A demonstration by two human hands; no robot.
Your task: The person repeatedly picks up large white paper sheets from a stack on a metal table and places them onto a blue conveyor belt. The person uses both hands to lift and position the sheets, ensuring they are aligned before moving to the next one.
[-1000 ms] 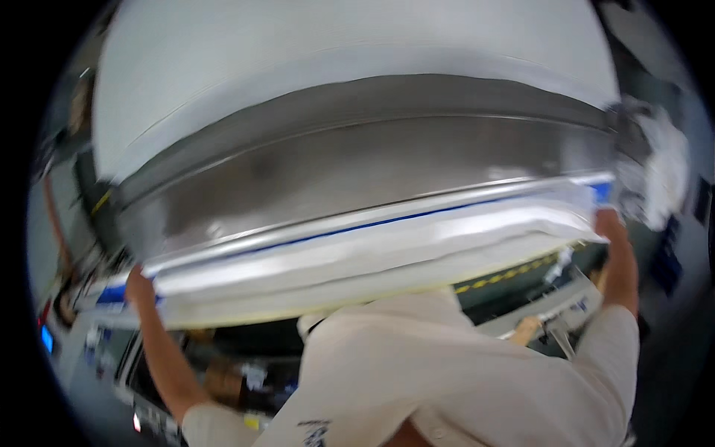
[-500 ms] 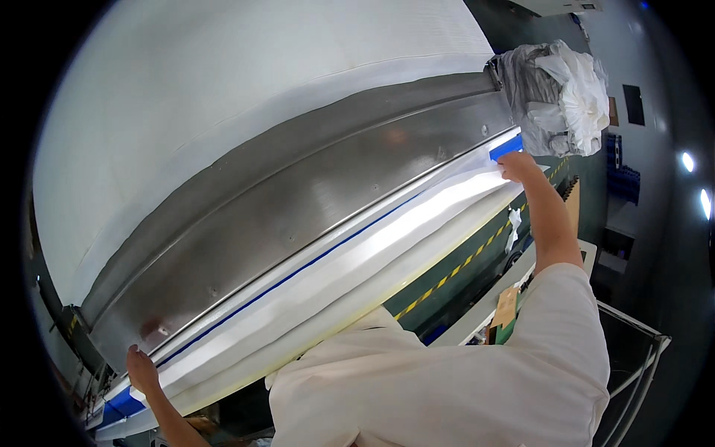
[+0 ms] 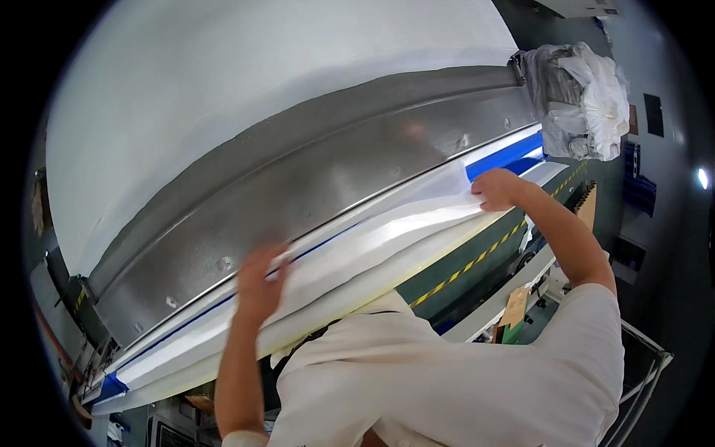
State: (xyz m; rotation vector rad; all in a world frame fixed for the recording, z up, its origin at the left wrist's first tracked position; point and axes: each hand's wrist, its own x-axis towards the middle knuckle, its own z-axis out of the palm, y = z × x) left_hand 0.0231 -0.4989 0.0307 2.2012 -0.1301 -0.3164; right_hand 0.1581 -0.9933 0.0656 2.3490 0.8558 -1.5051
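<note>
White sheet [image 3: 376, 240] lies between metal panel [image 3: 335, 175] and me, long axis parallel to panel's near edge; my right hand [image 3: 497, 188], nearer, pinches its end; left hand [image 3: 259, 283] loosely open by that edge, contact unclear.

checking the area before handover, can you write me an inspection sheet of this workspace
Surface: grey metal panel with small bright marks; large white sheet beyond it.
Job's things: long white strip, rumpled, along the panel's near edge; blue band exposed near its right end.
Clutter: grey-and-white plastic bundle past the panel's right end; brown piece at lower right.
Grips: bare hands; left grip blurred, loosely open near the panel's edge, contact unclear; right grip pinching the strip's right end.
Cables: nothing certain; dark shapes near the rim are too small to tell.
Surroundings: dark floor with yellow-and-black tape; lit lamp at far right.
</note>
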